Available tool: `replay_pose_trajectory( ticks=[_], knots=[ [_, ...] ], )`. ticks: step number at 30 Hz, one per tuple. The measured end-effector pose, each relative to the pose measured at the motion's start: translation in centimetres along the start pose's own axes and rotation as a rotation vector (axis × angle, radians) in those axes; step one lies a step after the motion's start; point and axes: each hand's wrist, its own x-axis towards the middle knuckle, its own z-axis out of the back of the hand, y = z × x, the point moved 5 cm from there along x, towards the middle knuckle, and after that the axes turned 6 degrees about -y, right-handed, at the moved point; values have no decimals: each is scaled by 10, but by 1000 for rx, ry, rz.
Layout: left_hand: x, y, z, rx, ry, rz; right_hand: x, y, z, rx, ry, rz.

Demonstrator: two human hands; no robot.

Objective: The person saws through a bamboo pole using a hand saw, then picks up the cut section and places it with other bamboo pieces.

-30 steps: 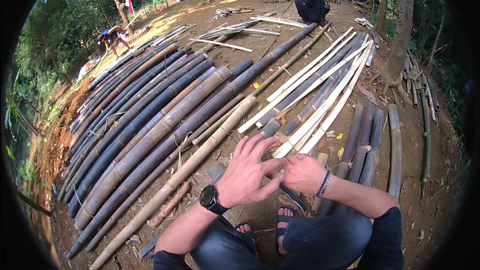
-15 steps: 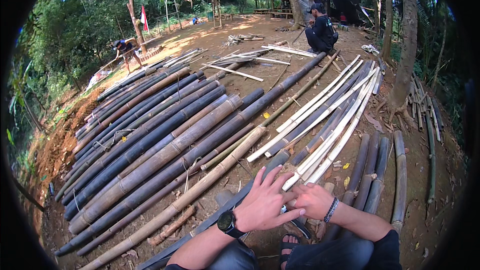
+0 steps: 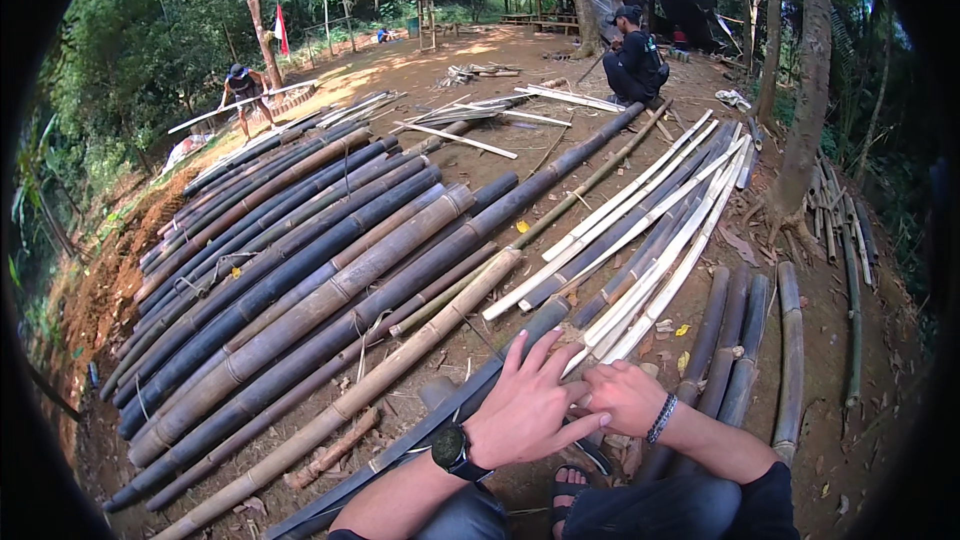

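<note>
My left hand is stretched out with its fingers spread, a dark watch on its wrist. Nothing shows in its grip. Against its thumb side rests my right hand, fingers curled inward; what they close on, if anything, is hidden. A braided bracelet circles the right wrist. Both hands are above a dark split bamboo length running from lower left up to the middle. Just beyond the fingertips lie the near ends of pale bamboo strips. A dark narrow object beneath the hands is mostly covered.
Many bamboo poles lie side by side on the left. Shorter dark poles are at the right, near a tree trunk. A person in black squats ahead; another person stands far left with a long pale strip.
The far-left person has straightened up and holds the long pale strip more level. My hands keep nearly the same pose. The view has shifted slightly.
</note>
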Motion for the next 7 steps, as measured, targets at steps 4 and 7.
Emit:
replay_pose_trajectory(
  ticks=[4, 7],
  knots=[
    [1, 0, 1, -6, -38, 8, -2, -4, 1, -8, 11, -36],
    [3, 1, 2, -20, -48, 22, -2, -7, 3, -12, 40, -57]
  ],
)
